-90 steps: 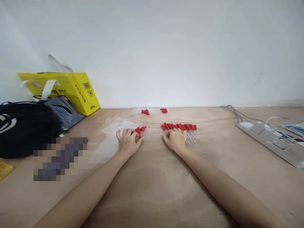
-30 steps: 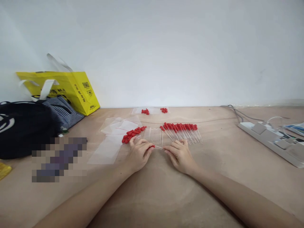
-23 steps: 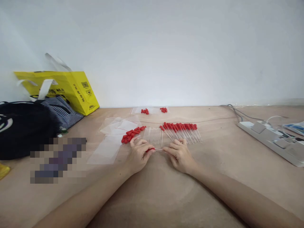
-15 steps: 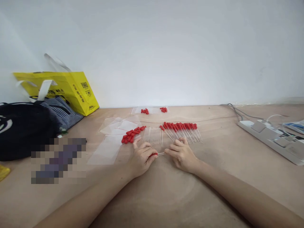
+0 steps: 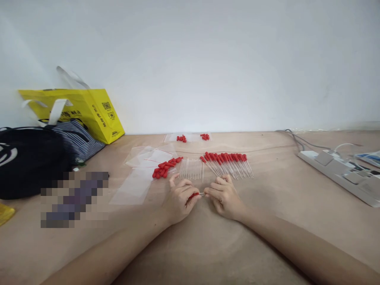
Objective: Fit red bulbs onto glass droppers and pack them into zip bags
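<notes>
A: Biggest risk first?

B: The broad, pale-brown wooden tabletop. It looks smooth, so anything round that is dropped could roll off along it.

A: And the flat, translucent plastic bags on the left?

B: A wide sweep of the left forearm might drag them askew.

A: The fan of slender clear tubes with red, rubbery-looking tops?

B: The right hand sits just in front; whether it touches them I cannot tell. A backward knuckle could scatter the fan.

A: The left hand?

B: Near the loose heap of red, rubbery-looking bulbs and the row of bare, clear tubes. Its raised fingers could nudge either.

A: Smallest last: what's held?

B: 1 thin, clear tube, pinched in the right grip, and 1 small red bulb, clasped in the left, meeting between the 2 hands. Pressing off-line could bend or crack the tube, or make it slip.
</notes>
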Available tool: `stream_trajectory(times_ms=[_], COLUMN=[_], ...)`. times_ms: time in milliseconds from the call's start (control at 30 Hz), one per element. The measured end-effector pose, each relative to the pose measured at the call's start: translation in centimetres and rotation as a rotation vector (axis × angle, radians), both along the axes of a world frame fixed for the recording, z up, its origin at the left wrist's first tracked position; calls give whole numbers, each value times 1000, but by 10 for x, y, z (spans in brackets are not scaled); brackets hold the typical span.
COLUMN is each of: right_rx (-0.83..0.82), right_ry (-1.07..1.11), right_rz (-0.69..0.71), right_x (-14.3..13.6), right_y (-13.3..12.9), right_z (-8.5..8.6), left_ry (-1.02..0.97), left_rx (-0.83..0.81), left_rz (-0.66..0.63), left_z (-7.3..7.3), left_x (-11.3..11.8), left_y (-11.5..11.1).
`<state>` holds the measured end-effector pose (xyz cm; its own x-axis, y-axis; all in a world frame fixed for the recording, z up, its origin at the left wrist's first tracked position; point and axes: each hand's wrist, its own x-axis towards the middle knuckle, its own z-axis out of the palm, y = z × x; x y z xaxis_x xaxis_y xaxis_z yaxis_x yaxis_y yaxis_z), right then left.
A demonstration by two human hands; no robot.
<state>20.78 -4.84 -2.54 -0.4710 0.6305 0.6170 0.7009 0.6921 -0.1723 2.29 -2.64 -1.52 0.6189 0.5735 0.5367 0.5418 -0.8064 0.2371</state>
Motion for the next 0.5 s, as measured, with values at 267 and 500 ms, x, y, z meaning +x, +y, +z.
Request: stream_trajectory(times_ms=[267,500], right_rx=[-50,-23], right_ry=[-47,-80], right_rz=[-26,-185], right_x=[10,14], right_y=[9,15], right_z=[4,-3], left_ry=[-18,34], left_rx=[36,79], left_rz=[62,172], left_z=[5,4], left_x=[-4,-10], left_y=[12,23])
